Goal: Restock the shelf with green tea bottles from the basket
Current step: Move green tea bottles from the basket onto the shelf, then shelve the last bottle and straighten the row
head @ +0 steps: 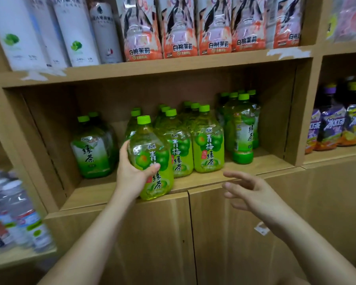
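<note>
1. Green plum tea bottle (152, 161) – upright at the shelf (103, 194) front edge, base on/just above the board, can't tell which.
2. Left hand (132, 171) grip wrapped round its lower body.
3. Right hand (249, 192) empty, fingers spread – below the shelf edge.
4. Shelved green tea bottles (208, 145) just behind.

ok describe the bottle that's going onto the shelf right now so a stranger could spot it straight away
Look at the middle wooden shelf, the one full of green-capped tea bottles. At its front edge, left of centre, the held bottle is gripped by the left hand. It is the only one tilted, overhanging the edge and closest to the camera; the right hand hovers open and empty beside it.
</note>
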Demonstrator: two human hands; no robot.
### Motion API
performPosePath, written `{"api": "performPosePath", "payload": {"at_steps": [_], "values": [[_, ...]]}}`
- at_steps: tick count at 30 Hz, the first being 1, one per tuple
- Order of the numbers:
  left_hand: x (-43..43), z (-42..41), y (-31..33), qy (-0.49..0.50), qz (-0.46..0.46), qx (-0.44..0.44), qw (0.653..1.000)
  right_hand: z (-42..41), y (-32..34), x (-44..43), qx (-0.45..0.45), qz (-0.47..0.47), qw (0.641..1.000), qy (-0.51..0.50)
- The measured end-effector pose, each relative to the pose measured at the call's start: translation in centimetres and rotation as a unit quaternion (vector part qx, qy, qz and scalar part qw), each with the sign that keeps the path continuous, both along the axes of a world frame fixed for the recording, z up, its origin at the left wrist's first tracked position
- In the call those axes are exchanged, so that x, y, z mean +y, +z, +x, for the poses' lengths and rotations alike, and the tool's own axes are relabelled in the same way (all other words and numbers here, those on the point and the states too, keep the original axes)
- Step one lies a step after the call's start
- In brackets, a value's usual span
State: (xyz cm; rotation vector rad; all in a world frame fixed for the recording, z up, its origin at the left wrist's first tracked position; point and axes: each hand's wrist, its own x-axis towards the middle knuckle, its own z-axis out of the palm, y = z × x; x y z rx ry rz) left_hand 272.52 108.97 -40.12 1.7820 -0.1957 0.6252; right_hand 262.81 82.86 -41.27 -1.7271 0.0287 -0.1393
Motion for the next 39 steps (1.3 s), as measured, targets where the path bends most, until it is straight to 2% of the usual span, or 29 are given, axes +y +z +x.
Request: {"api": "performPosePath", "payload": {"at_steps": [8,10,12,14,16,21,25,29,32,34,37,39], "values": [[1.0,0.7,0.3,0.130,0.119,0.059,0.983,-2.1,-1.0,-1.0,0.001,-0.054,0.999,0.010],[0.0,-0.8,0.7,0.173,0.162,0.008,0.971,-3.2,-0.9,-2.3,-0.014,-0.085,0.996,0.002],[-2.1,-3.0,1.3,0.186,0.196,-0.126,0.955,-4.5,-0.4,-4.3,-0.037,-0.132,0.990,-0.015],[-5.0,-5.0,1.9,0.121,0.207,-0.228,0.944,-6.0,0.2,-6.3,-0.059,-0.175,0.982,-0.042],[-8.7,-6.7,2.2,0.011,0.197,-0.254,0.947,-7.8,0.7,-8.3,-0.080,-0.206,0.972,-0.073],[-19.0,-10.7,1.4,-0.199,0.173,-0.223,0.938,-13.9,0.9,-12.6,-0.079,-0.291,0.947,-0.113],[-27.4,-14.9,0.1,-0.335,0.158,-0.216,0.903,-20.7,0.4,-17.4,-0.040,-0.311,0.933,-0.180],[-35.7,-19.3,-2.0,-0.446,0.187,-0.222,0.847,-28.9,-1.3,-23.7,0.043,-0.321,0.909,-0.263],[-41.7,-22.7,-4.5,-0.522,0.210,-0.215,0.798,-34.7,-4.2,-28.6,0.102,-0.353,0.864,-0.344],[-45.9,-24.8,-7.0,-0.568,0.233,-0.199,0.764,-38.1,-6.9,-31.4,0.178,-0.365,0.834,-0.374],[-51.9,-28.1,-11.2,-0.622,0.298,-0.178,0.702,-42.2,-11.7,-35.0,0.300,-0.334,0.809,-0.379],[-55.6,-30.6,-14.0,-0.649,0.358,-0.165,0.651,-44.4,-14.6,-36.7,0.349,-0.315,0.793,-0.388]]}}
